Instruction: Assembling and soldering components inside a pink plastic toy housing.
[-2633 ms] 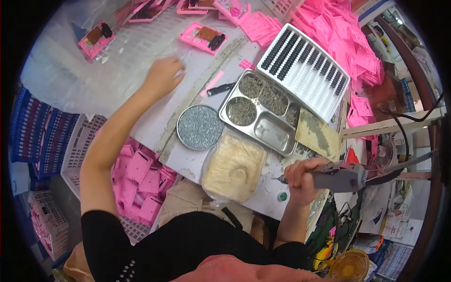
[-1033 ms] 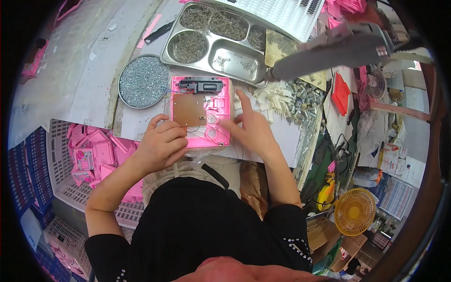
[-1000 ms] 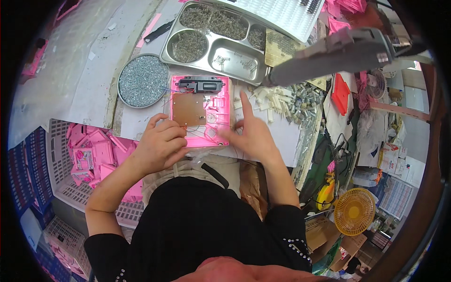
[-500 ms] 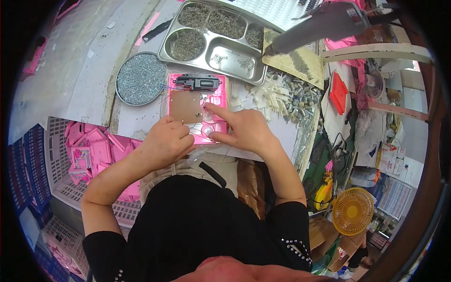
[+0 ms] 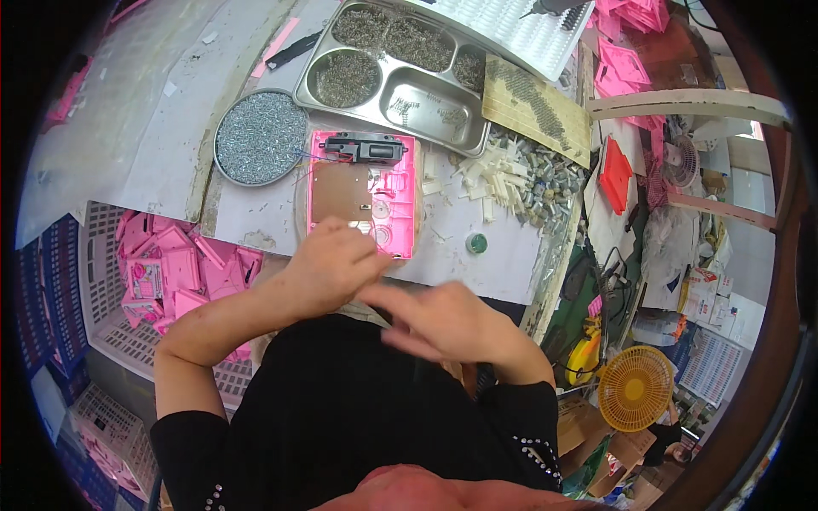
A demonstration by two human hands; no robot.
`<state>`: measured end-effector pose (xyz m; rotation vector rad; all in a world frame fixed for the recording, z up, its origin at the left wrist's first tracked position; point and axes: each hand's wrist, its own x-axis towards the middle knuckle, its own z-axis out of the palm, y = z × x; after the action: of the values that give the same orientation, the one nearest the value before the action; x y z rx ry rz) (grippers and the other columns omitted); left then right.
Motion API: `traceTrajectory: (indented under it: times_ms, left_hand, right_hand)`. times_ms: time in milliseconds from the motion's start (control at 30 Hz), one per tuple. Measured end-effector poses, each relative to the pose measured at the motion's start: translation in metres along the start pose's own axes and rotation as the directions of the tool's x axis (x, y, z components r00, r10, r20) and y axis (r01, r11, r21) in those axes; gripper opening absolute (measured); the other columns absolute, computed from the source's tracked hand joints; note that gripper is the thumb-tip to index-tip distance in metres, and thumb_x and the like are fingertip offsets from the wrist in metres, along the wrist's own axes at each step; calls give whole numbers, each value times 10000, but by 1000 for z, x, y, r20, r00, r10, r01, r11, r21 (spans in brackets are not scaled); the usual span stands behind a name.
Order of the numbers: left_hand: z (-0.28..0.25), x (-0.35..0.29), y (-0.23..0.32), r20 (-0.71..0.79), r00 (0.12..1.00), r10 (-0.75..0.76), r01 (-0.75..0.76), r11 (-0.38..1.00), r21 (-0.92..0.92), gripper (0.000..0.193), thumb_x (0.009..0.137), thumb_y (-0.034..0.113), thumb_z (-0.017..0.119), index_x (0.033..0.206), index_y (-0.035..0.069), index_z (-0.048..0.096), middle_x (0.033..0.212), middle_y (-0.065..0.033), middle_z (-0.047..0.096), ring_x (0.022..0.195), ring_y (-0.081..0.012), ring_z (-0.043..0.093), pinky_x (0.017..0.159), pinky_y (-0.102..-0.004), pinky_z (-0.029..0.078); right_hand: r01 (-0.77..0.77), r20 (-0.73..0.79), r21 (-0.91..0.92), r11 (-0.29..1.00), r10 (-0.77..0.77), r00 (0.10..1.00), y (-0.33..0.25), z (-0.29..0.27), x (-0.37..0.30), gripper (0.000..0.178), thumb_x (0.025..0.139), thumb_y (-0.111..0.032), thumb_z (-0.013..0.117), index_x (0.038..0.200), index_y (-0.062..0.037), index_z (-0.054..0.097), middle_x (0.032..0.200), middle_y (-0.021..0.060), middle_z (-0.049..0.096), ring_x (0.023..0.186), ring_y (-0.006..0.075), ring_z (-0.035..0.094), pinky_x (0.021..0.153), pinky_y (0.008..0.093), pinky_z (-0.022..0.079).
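A pink plastic casing (image 5: 404, 200) lies on the table in front of me, open side up. Inside it are a brown board (image 5: 341, 192) and, along its far edge, a black speaker-like module (image 5: 365, 148) with thin wires. My left hand (image 5: 336, 266) is at the casing's near edge, fingers curled together; whatever they pinch is hidden. My right hand (image 5: 447, 324) is lower and to the right, off the casing, smeared by motion. Its index finger and thumb look stretched apart, with nothing visible between them; the fingertips are close to the left hand.
Beyond the casing stand a round dish of screws (image 5: 261, 136) and a steel compartment tray (image 5: 394, 128) with small springs. White and metallic parts (image 5: 520, 179) are heaped right, near a small green round piece (image 5: 476, 244). A grey power screwdriver (image 5: 550, 7) hangs above. Pink parts fill a crate (image 5: 106, 289).
My right hand has left the casing and moved down toward my body, uncovering the green piece. My left hand shifted slightly right and nearer me. The hanging screwdriver swung away toward the far edge.
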<state>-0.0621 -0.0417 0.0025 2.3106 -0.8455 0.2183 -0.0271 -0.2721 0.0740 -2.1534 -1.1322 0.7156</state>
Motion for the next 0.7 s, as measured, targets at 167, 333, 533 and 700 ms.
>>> traceTrajectory:
  times_ms: [167,333,533,700]
  left_hand:
    - [0,-20,1,-38,998,46,-44,998,41,269,838,182,758,1088,92,718,913,-24,629,838,-185,636,797,-376,451]
    - [-13,-49,-17,-226,971,-83,114,986,126,249,806,152,794,1037,91,723,897,-23,643,820,-193,651,736,-383,457]
    - [-14,-79,-24,-169,929,-329,357,918,175,189,806,166,799,802,96,623,765,-56,553,651,-271,562,614,-404,441]
    - [16,-106,9,16,951,-310,308,949,67,190,827,198,776,835,96,615,780,-65,556,681,-277,599,633,-418,468]
  right_hand:
    - [102,-324,-125,987,-138,936,35,9,26,424,829,-330,783,1197,-136,702,941,28,696,828,260,637,751,381,503]
    - [117,-336,-356,927,-244,910,47,42,41,345,818,-342,783,1084,-130,726,1093,35,666,1024,271,564,947,471,405]
    - [113,-452,-361,926,-280,847,22,58,68,308,807,-273,777,1047,-96,702,1028,46,648,987,247,574,928,474,394]
    - [108,-412,-375,921,-270,870,13,77,78,315,776,-265,805,1028,-107,699,1022,43,637,986,257,571,902,480,379]
